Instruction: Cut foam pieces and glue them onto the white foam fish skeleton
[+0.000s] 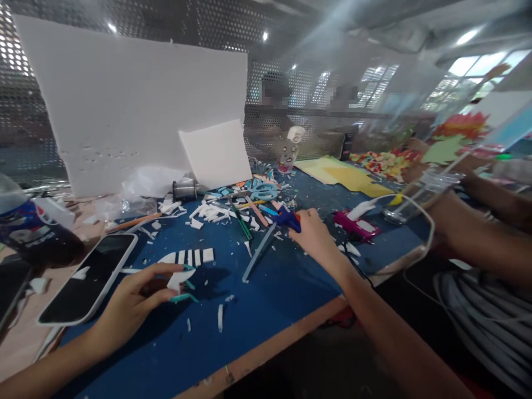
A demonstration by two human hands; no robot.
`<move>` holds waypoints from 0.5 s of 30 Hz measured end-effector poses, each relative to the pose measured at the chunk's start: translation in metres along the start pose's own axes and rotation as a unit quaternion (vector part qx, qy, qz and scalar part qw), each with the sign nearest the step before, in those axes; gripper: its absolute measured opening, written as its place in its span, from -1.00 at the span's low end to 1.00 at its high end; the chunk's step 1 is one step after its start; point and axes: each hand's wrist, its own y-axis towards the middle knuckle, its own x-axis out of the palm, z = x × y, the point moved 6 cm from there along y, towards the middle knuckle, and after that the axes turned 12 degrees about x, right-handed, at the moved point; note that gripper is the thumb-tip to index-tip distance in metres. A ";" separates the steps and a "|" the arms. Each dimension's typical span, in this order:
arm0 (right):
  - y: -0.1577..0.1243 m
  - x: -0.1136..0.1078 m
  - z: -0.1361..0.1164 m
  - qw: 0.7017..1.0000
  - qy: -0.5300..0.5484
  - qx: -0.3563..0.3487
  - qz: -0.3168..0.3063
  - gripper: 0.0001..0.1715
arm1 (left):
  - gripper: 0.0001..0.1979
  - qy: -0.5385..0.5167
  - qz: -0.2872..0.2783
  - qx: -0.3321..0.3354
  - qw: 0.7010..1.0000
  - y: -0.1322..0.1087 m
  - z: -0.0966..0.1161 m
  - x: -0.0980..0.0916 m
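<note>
One white foam piece [177, 282], pinched by the left hand [135, 293], sits left of the blue glue gun [286, 219] clasped in the right hand [315, 237].

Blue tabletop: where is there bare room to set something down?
Mainly between the translucent stick, right forearm and wooden front edge; another patch between left forearm and that edge. Crowded behind, around the blue-handled scissors and white scraps.

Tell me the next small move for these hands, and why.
Probably bring the blue glue gun over toward the white foam piece: the right hand already grips the gun, the left hand has the piece pinched between thumb and fingers, and gun and piece are apart.
</note>
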 end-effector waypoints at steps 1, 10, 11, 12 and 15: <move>-0.004 -0.004 -0.002 1.000 0.020 -0.008 0.007 -0.64 | -0.72 0.020 0.002 0.001 1.000 0.000 0.000 0.000; -0.021 -0.015 -0.045 0.965 0.228 -0.127 0.003 -0.67 | -0.68 0.057 0.069 -0.004 0.996 0.003 0.010 -0.003; -0.023 -0.016 -0.053 0.957 0.256 -0.140 -0.008 -0.68 | -0.68 0.042 0.073 -0.005 0.996 0.004 0.009 -0.003; -0.025 -0.016 -0.060 0.947 0.283 -0.152 -0.025 -0.72 | -0.67 0.031 0.085 -0.003 0.996 0.004 0.009 -0.004; -0.031 -0.014 -0.087 0.907 0.359 -0.187 -0.116 -0.78 | -0.69 -0.036 0.078 0.000 0.996 0.006 0.005 -0.002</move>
